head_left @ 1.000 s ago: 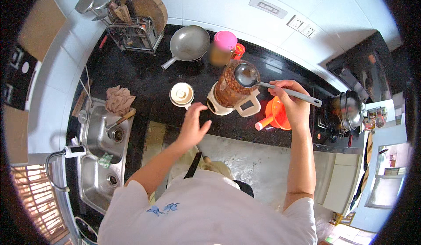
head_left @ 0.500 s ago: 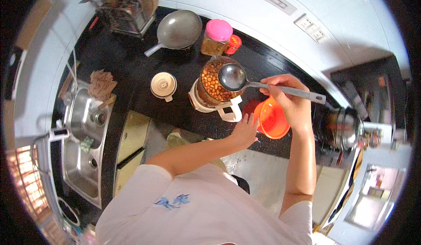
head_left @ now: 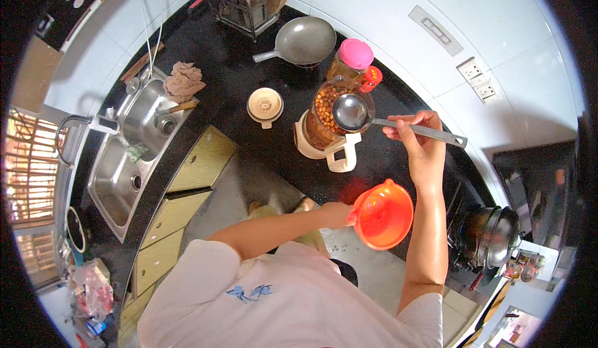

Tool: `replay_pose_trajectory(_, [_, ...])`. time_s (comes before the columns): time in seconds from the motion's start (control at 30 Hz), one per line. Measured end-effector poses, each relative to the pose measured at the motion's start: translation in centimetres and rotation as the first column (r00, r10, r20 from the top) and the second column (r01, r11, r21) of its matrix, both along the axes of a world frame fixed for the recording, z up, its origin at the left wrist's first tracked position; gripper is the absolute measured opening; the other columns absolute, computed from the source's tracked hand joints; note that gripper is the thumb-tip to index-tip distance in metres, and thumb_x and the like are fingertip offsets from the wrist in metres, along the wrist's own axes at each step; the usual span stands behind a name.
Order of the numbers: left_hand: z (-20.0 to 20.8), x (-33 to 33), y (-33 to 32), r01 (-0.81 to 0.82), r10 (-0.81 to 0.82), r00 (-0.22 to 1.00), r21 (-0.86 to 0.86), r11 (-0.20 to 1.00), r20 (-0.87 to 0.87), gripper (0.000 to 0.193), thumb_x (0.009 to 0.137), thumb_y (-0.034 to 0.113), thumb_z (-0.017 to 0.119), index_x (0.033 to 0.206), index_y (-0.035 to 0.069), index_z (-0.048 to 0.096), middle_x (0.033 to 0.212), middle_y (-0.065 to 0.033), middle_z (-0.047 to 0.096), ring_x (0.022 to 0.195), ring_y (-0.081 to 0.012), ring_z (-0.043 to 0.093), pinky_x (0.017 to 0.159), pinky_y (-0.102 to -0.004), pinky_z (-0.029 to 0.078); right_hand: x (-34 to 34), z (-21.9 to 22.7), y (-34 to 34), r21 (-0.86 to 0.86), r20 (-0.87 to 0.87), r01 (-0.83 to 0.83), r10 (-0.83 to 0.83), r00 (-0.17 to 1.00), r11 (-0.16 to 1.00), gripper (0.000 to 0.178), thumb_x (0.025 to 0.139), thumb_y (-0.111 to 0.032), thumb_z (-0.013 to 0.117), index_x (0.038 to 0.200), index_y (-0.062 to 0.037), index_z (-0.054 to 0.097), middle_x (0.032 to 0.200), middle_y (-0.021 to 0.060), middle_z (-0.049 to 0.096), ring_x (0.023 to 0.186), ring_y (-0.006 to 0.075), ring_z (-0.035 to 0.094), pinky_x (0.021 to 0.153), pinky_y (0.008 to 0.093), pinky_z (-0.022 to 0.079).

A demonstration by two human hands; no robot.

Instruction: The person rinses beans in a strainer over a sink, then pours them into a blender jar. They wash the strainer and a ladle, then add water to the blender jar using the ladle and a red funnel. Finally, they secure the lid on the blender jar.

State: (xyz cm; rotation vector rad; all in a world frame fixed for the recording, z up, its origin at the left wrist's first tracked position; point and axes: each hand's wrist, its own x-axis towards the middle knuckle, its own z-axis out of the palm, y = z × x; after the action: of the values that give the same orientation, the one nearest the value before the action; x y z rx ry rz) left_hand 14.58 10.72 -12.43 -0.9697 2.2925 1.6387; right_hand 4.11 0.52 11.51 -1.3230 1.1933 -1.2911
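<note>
Black counter (head_left: 227, 105) — left hand (head_left: 337, 215) closed on 1 orange container (head_left: 383, 217), right hand (head_left: 425, 144) closed round 1 ladle (head_left: 351, 112).

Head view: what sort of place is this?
A kitchen, probably a home one: a steel double sink set into a dark counter, a grey pan toward the back, and a ladle in the right hand.

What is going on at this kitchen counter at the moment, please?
A person's right hand holds a grey ladle, its bowl over a clear jug with a white handle and small brown pieces inside. The left hand grips an orange bowl by its handle. A cream lid lies left of the jug.
</note>
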Motion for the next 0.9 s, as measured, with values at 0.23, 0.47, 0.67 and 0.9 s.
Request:
replay_pose_trajectory(0.23, [4.6,16.7,5.6,-0.055,0.074,0.975,-0.095,0.994,0.208,0.055,0.089,0.05,0.052,0.136,0.023,0.043,0.116,-0.0179,0.062,0.1,-0.0374,0.062,0.083,-0.0501,0.049,2.5,0.1,0.9,0.017,0.068,0.096,-0.096,0.993,0.995,0.013,0.096,-0.01,0.049,0.1,0.0023,0.046,0.1,0.0202,0.063,0.088,0.0257,0.067,0.082,0.0349,0.056])
replay_pose_trajectory(0.47, [12.7,30.7,6.1,-0.335,0.367,0.874,-0.154,0.93,0.317,0.046,0.088,0.038,0.057,0.125,0.011,0.051,0.103,-0.0205,0.064,0.094,-0.0397,0.061,0.08,-0.0488,0.047,3.5,-2.3,0.5,-0.056,-0.053,0.143,-0.145,0.988,0.988,0.016,0.094,-0.008,0.053,0.1,0.0051,0.048,0.101,0.0199,0.063,0.091,0.0251,0.066,0.082,0.0337,0.056])
replay_pose_trajectory(0.67, [17.0,33.9,4.7,-0.506,0.556,0.794,-0.24,0.829,0.246,0.046,0.089,0.034,0.056,0.128,0.01,0.05,0.1,-0.0209,0.064,0.094,-0.0397,0.06,0.082,-0.0462,0.046,3.3,-2.0,-0.6,-0.108,-0.173,0.046,-0.064,0.983,0.993,0.015,0.095,-0.01,0.054,0.099,0.0042,0.05,0.101,0.0206,0.064,0.089,0.0232,0.066,0.082,0.0321,0.055])
replay_pose_trajectory(0.9, [23.3,29.9,1.5,-0.679,0.708,0.665,-0.202,0.705,0.237,0.045,0.09,0.034,0.057,0.128,0.01,0.051,0.094,-0.018,0.065,0.079,-0.0295,0.063,0.071,-0.0375,0.049,2.4,-1.7,-2.1,-0.073,-0.196,-0.121,0.104,0.975,0.99,0.011,0.093,-0.006,0.056,0.096,0.0028,0.052,0.093,0.0137,0.065,0.086,0.0165,0.066,0.077,0.0283,0.054])
